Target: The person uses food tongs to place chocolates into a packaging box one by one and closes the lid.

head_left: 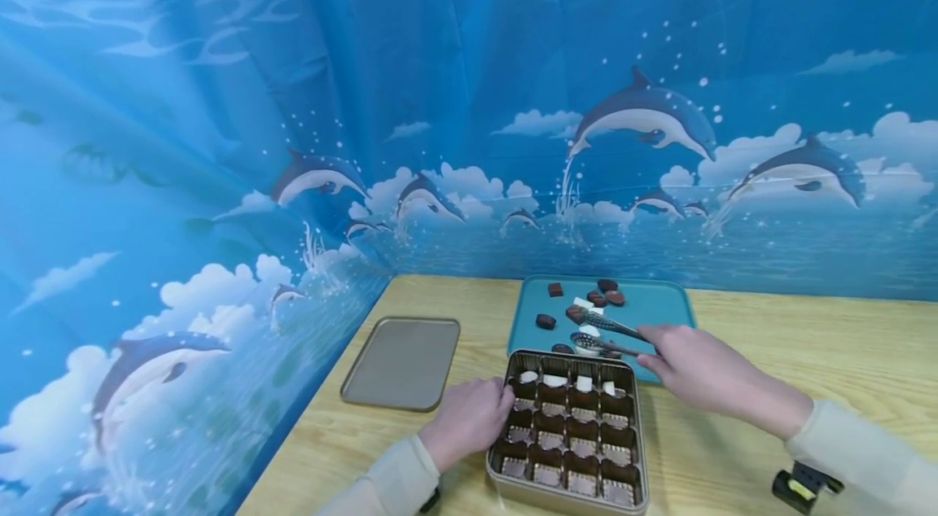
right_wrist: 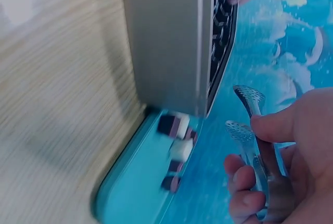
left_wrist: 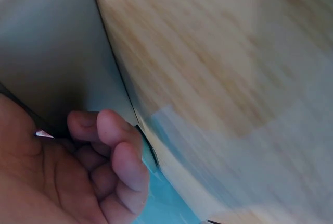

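My right hand [head_left: 707,373] holds metal tongs [head_left: 614,325] with perforated spoon-like heads. Their heads stand apart over the teal tray [head_left: 670,312], on either side of a white chocolate [head_left: 589,330]. My left hand [head_left: 469,416] grips the left rim of a brown tin box [head_left: 567,501], fingers bent at its upper left side. The box has a divided brown insert; white chocolates [head_left: 554,380] sit in its far row, and the nearer compartments hold none. In the right wrist view, the tongs [right_wrist: 268,164] show nothing pinched between their heads.
Dark chocolates [head_left: 545,321] and white ones lie scattered on the tray, right behind the box. A flat brown tin lid [head_left: 403,361] lies to the left on the wooden table [head_left: 769,329]. A blue dolphin-print curtain [head_left: 469,93] hangs behind and along the left.
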A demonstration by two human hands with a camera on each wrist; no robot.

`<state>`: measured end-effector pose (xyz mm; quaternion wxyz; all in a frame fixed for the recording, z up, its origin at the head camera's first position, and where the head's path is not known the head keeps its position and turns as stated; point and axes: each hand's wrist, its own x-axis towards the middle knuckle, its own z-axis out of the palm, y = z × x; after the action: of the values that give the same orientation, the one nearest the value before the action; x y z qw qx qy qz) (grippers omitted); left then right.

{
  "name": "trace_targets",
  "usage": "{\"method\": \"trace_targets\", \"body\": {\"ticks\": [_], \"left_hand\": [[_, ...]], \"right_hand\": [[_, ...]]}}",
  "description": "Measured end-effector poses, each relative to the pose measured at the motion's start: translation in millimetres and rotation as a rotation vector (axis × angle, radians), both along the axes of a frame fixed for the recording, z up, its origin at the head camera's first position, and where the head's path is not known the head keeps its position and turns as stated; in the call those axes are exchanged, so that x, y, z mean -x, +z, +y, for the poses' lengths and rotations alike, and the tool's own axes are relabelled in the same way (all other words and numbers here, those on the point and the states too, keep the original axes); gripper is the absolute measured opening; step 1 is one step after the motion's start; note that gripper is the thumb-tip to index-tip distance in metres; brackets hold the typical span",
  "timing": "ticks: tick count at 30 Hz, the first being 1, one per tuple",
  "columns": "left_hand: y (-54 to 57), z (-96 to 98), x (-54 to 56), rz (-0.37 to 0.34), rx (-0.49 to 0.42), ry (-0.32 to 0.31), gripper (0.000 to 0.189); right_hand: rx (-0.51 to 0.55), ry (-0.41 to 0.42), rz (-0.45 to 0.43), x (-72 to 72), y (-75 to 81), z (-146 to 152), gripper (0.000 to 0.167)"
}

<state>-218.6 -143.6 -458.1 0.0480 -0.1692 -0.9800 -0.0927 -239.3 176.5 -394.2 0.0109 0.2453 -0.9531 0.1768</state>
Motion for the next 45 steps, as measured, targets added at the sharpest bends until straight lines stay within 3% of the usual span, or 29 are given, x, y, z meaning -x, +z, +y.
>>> {"method": "trace_targets", "body": {"ticks": [10, 20, 31, 39, 45], "left_hand": [[0.9, 0.2, -0.6, 0.002, 0.003, 0.001, 0.042], [1.9, 0.9, -1.0, 0.001, 0.001, 0.006, 0.041], [2.2, 0.7, -1.0, -0.012, 0.0, 0.004, 0.042], [1.5, 1.5, -0.8, -0.008, 0.004, 0.013, 0.042], [1.9, 1.5, 0.0, -0.011, 0.009, 0.015, 0.041]], "right_hand": [[-0.028, -0.038, -0.009, 6.4, -16.4, 29, 0.053], [-0.031, -0.04, -0.046, 12.7, -35.0, 35, 0.049], [-0.043, -0.023, 0.046, 11.1, -48.2, 35, 0.039], [-0.043, -0.036, 0.071, 7.6, -49.2, 35, 0.024], [-0.032, -0.046, 0.063, 3.2, -33.4, 38, 0.037]]}}
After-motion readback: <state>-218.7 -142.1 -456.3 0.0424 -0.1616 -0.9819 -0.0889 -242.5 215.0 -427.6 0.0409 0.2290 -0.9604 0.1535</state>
